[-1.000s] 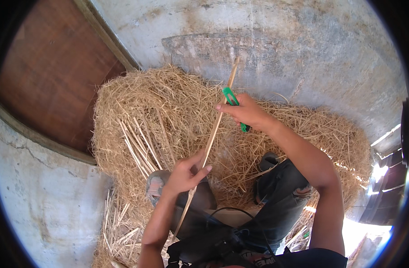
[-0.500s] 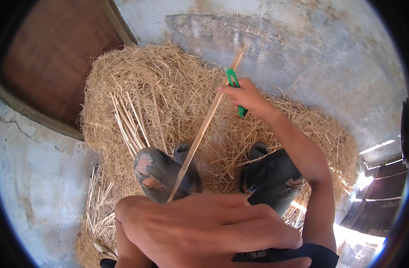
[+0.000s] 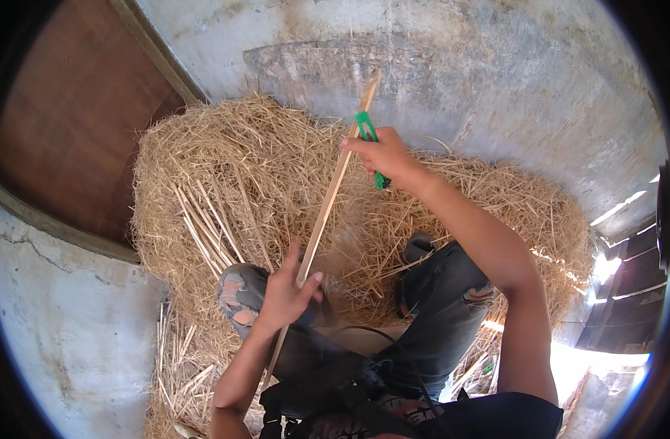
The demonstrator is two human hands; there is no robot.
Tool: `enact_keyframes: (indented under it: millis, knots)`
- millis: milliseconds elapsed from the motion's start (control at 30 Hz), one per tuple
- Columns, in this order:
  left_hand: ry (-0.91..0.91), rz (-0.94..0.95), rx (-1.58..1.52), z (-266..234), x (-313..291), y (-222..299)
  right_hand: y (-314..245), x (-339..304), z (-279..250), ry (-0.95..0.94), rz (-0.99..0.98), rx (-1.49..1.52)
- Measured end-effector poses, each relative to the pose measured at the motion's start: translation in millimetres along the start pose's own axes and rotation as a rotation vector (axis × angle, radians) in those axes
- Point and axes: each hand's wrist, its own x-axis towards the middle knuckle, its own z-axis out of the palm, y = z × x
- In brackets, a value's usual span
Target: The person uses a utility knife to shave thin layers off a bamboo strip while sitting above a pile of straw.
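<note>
A long pale bamboo strip (image 3: 324,212) slants from the wall down toward my lap. Near its upper part, my right hand (image 3: 382,155) is closed, pinching the strip between thumb and fingers. The same hand also carries a green box cutter (image 3: 366,126), which crosses the strip; whether its blade is out I cannot tell. Lower down, my left hand (image 3: 285,294) is loosely around the strip, index finger stretched up alongside it and thumb on the other side. The strip's lower end runs beneath my left hand beside my thigh.
Straw (image 3: 240,150) is heaped before me and to both sides. Several thin pale sticks (image 3: 207,227) lean on it by my left knee (image 3: 241,289). A concrete wall (image 3: 488,80) curves behind, with a brown panel (image 3: 79,110) at upper left. Dark slatted boards (image 3: 624,314) stand at right.
My left hand has moved from close in front of the camera, away from the strip, forward onto its lower part. My right hand keeps hold of the strip and box cutter.
</note>
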Motion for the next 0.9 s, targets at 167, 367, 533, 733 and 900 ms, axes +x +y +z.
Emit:
enact_keyframes:
  millis: [167,367,533,733,900]
  knots:
    - [-0.026,0.055,0.079,-3.6,17.0,-35.8,-3.0,2.4,-14.9,0.015,-0.141,-0.377]
    - [-0.019,0.260,-0.054,9.9,15.7,-50.5,-5.5,10.8,-48.2,0.076,-0.156,-0.834]
    - [-0.026,0.258,-0.032,10.9,16.7,-61.2,-6.1,18.5,-53.3,0.096,-0.012,-0.961]
    - [-0.029,0.195,-0.072,6.5,11.9,-53.9,-7.5,16.8,-39.3,0.001,0.059,-0.950]
    - [-0.004,0.062,-0.142,2.7,11.3,-55.7,14.0,13.6,-12.8,-0.098,-0.102,-0.910]
